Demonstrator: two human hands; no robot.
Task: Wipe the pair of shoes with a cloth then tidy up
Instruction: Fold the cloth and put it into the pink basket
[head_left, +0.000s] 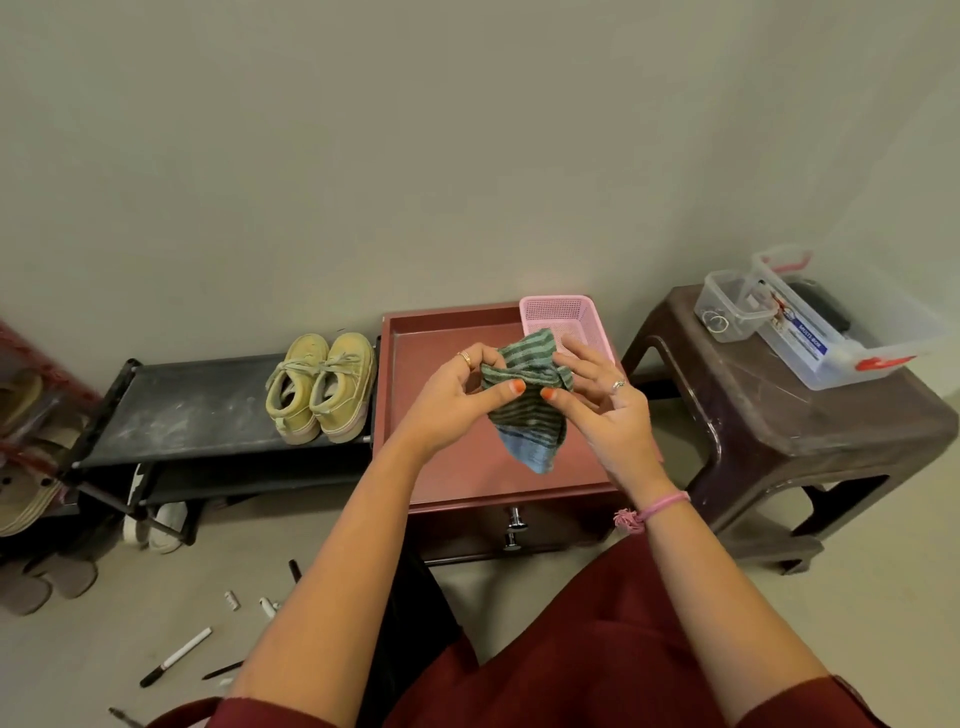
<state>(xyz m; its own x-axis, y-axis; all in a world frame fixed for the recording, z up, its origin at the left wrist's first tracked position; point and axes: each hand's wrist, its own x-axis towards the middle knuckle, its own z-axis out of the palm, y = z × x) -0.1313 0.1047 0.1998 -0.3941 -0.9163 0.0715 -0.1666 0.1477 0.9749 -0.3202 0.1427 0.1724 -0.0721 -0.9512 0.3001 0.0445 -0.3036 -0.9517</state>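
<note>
A pair of yellow-green sneakers (321, 385) stands side by side at the right end of the black shoe rack's top shelf (208, 405). Above the red-brown cabinet top (426, 364), both hands hold a green striped cloth with a blue end (524, 415). My left hand (457, 395) pinches its left part between thumb and fingers. On the cloth's right part my right hand (602, 400) holds with its thumb, the fingers spread behind. The blue end hangs down loose.
A pink mesh basket (566, 319) sits at the cabinet's back right corner. To the right, a brown plastic stool (779, 415) carries clear containers (831, 322). Markers and pens (176, 657) lie on the floor at left. Sandals and slippers (31, 499) fill the far left.
</note>
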